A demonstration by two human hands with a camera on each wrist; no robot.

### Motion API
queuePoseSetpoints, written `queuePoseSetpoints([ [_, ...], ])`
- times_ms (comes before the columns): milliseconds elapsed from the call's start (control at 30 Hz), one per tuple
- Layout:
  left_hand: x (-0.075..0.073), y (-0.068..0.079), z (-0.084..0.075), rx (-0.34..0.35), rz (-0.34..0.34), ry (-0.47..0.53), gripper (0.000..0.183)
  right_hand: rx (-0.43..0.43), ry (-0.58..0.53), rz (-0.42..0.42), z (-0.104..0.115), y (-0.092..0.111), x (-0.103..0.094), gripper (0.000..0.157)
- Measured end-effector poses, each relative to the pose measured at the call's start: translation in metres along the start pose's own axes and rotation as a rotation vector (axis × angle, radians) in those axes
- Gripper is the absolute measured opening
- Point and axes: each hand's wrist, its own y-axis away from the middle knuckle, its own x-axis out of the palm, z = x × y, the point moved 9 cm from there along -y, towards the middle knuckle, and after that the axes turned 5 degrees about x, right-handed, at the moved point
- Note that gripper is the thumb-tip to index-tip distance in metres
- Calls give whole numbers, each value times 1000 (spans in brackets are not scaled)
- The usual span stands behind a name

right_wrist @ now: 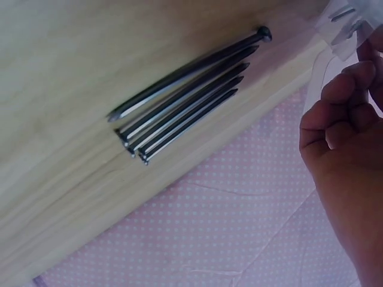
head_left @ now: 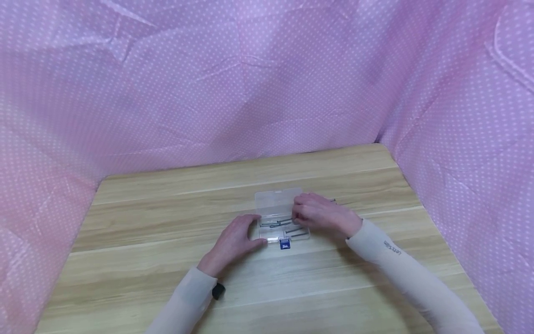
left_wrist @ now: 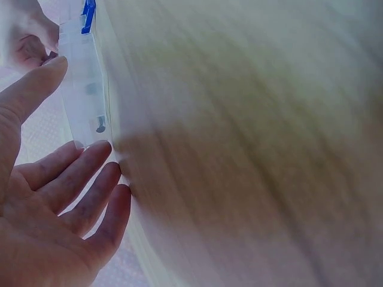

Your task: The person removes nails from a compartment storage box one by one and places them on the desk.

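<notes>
A clear plastic box [head_left: 271,234] lies on the table with its lid [head_left: 275,203] folded back. Several metal nails [head_left: 297,231] lie in its base, some in the left part and some in the right. My left hand [head_left: 237,236] rests at the box's left end, thumb along the front edge and straight fingertips by the back corner. Over the right side of the box, my right hand [head_left: 319,214] has its fingers curled and pinches a nail, mostly hidden by the fingertips. A blue latch [head_left: 285,243] hangs off the front edge.
To the right of the box, partly behind my right hand in the head view, more nails [right_wrist: 185,98] lie side by side on the wooden table [head_left: 167,222]. Pink dotted cloth [head_left: 233,93] hangs around the back and sides of the table.
</notes>
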Motion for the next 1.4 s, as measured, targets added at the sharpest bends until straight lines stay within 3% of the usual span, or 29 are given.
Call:
queuePoseSetpoints([
  [333, 2, 0, 0, -11, 10, -2, 75, 29, -17, -14, -4, 3, -5, 6],
  [667, 2, 1, 0, -24, 14, 1, 75, 38, -91, -112, -6, 11, -19, 10],
  [967, 1, 1, 1, -31, 11, 1, 74, 25, -151, -182, -10, 24, -33, 10],
  [1400, 0, 3, 0, -29, 6, 4, 77, 97, -144, -234, -29, 58, -41, 11],
])
